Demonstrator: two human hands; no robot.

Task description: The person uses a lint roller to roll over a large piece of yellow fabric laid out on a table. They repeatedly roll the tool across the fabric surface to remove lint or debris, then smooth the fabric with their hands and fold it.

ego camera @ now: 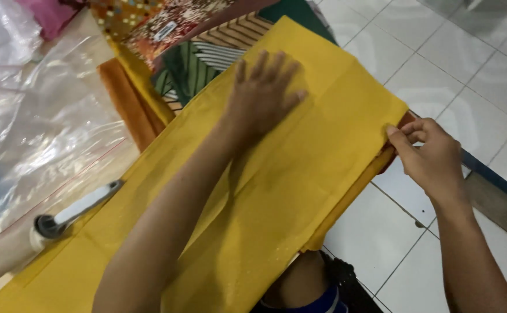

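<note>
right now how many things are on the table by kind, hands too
hands: 2, left hand flat on the yellow cloth, right hand pinching its edge
yellow cloth: 1
other folded fabrics: at least 4, overlapping so an exact count is unclear
clear plastic bags: at least 1
iron: 1
total: at least 9

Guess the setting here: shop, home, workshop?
Likely a fabric or garment packing spot. The left hand presses flat on a yellow cloth, the right hand pinches its edge, folded patterned fabrics are stacked behind, and clear plastic bags lie beside them.
</note>
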